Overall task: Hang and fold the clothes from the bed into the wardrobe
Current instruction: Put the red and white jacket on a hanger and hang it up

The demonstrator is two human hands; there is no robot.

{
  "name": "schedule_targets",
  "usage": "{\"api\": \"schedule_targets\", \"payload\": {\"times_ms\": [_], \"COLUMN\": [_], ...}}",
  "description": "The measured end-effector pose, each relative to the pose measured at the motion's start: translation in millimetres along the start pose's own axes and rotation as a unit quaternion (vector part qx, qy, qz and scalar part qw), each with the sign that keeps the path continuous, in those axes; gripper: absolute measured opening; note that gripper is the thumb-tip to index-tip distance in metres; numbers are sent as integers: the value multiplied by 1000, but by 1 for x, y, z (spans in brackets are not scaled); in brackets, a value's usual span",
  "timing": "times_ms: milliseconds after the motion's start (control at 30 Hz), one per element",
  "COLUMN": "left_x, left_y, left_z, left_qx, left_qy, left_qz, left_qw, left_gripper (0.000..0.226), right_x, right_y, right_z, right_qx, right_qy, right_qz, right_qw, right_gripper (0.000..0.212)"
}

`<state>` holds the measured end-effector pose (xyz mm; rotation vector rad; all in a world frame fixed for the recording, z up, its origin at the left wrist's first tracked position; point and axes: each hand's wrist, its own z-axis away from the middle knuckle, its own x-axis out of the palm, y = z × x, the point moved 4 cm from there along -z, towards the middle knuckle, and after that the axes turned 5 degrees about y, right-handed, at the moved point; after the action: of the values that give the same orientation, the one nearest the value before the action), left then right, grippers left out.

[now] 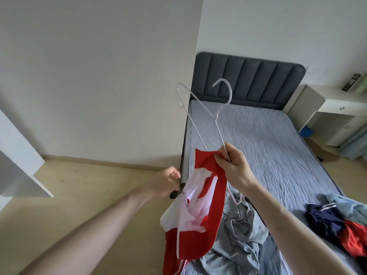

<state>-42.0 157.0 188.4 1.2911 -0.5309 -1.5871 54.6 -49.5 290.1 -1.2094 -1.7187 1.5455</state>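
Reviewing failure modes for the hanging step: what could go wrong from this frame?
1. The right hand pinches both the white wire hanger and the edge of the red and white garment; the cloth may slip off before it is threaded.
2. The left hand grips only the garment's side, so it hangs bunched and may snag.
3. Hanger's lower end sits near the grey garment and could hook it.

Garment (200, 219): red with white panels
Hanger (206, 114): white wire
Headboard (250, 82): dark grey, vertically channelled
Mattress (278, 147): pale blue-grey, quilted
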Motion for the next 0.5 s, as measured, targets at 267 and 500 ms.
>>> {"api": "schedule_targets", "payload": {"times_ms": [267, 500], "left_x": [-3, -46], "left_y": [91, 102], "left_z": [10, -15], "left_qx": [207, 174], "left_qy": [64, 185], "left_qz": [32, 46], "left_qw": [976, 966], "left_gripper": [32, 36], "right_x": [-21, -68], "right_y": [-14, -23], "right_z": [-16, 12], "right_qx": [-5, -4], "right_qy": [2, 36], "right_qz": [79, 229], "right_qw": [997, 973], "right_gripper": [44, 29]}}
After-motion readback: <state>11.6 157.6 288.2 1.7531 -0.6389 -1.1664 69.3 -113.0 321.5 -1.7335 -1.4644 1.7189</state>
